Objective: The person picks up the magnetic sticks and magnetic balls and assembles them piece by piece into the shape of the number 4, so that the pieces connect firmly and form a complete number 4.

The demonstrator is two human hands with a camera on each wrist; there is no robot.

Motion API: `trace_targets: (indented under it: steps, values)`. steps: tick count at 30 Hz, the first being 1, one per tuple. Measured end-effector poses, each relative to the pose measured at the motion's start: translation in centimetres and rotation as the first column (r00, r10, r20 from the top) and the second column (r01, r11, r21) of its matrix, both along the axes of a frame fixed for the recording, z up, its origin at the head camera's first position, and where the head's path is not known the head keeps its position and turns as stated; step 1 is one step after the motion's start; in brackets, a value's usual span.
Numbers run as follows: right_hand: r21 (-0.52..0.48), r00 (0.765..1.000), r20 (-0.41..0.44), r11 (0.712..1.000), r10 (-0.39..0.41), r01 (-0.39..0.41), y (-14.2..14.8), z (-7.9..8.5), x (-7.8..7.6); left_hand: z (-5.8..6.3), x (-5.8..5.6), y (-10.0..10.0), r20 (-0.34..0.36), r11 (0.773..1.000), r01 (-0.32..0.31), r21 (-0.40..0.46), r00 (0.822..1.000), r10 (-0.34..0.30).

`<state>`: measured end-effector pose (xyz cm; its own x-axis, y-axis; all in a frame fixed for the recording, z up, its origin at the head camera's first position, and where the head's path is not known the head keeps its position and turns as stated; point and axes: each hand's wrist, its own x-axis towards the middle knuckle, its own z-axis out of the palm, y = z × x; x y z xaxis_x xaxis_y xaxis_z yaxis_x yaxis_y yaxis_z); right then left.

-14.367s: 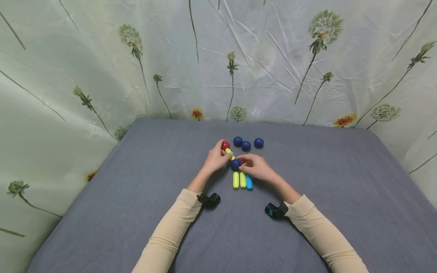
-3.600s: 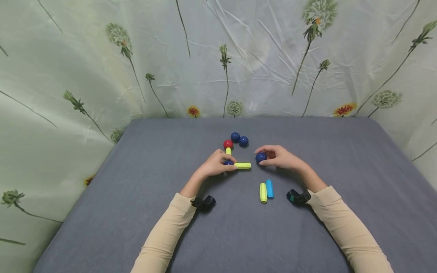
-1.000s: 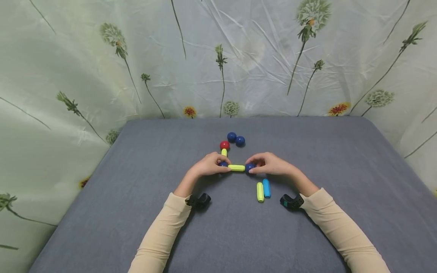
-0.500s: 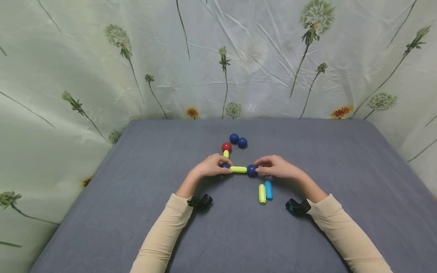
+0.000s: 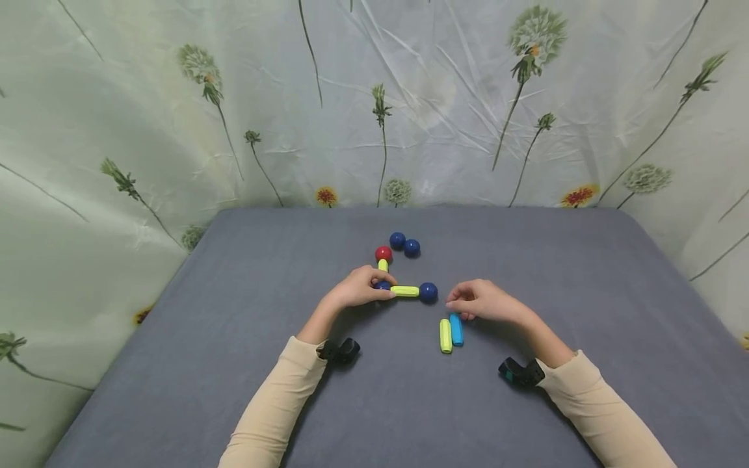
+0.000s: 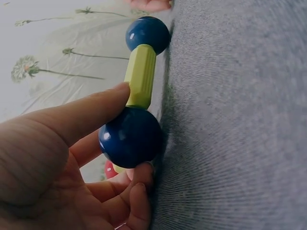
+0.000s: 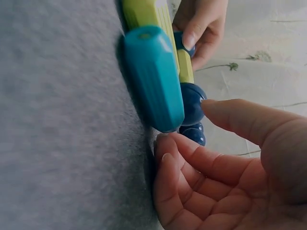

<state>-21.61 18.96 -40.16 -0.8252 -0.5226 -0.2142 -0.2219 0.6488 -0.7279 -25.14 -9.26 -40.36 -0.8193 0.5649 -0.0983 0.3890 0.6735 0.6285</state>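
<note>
My left hand [image 5: 358, 287] pinches a dark blue ball [image 6: 132, 139] between thumb and fingers. From that ball a yellow-green toy rod [image 5: 405, 292] runs right to a second blue ball [image 5: 428, 292]. Another yellow-green rod [image 5: 383, 265], partly hidden by the left hand, leads back to a red ball [image 5: 383, 254]. My right hand [image 5: 482, 301] is at the far end of a light blue rod [image 7: 156, 79]. Its thumb stands apart from the fingers, and the fingertips are at the rod's end without gripping it. A loose yellow-green rod [image 5: 446, 337] lies alongside the blue one.
Two more blue balls, a left one [image 5: 397, 240] and a right one [image 5: 412, 247], sit together behind the red ball. Grey cloth [image 5: 374, 409] covers the table. A flower-printed curtain [image 5: 456, 117] hangs along the back and left.
Earlier, the right hand brought a blue ball to the free end of the yellow-green rod. It has since let go and moved right and nearer, to the light blue rod. The left hand keeps its hold.
</note>
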Motion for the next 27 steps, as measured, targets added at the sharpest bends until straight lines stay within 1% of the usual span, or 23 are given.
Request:
trace_targets:
  steps: [5,7,11,14,21,27]
  values:
    - [0.034,1.000,-0.012,0.999,-0.024,0.025,0.1,0.0,1.3,-0.4,0.1,-0.1,-0.032,1.000,-0.001,0.017,0.999,0.001]
    - [0.039,0.999,-0.018,0.999,-0.028,0.029,0.1,0.2,1.8,-0.5,0.1,-0.2,-0.034,1.000,0.000,0.027,0.999,0.001]
    - [0.038,0.998,-0.030,0.998,-0.048,0.049,0.1,0.3,2.4,-0.6,0.3,-0.4,-0.053,0.999,0.007,0.040,0.999,-0.005]
    - [0.037,0.997,-0.054,0.997,-0.062,0.064,-0.1,0.2,2.7,-0.7,0.5,-0.7,-0.062,0.999,0.002,0.043,0.998,0.001]
    - [0.063,0.990,-0.113,0.993,-0.089,0.097,-0.5,0.0,3.1,-1.0,0.9,-0.9,-0.017,0.996,-0.036,0.087,0.999,0.038]
    - [0.072,0.991,-0.103,0.993,-0.089,0.097,-0.6,0.4,3.0,-0.9,1.0,-1.0,-0.005,0.993,-0.057,0.105,0.998,0.057]
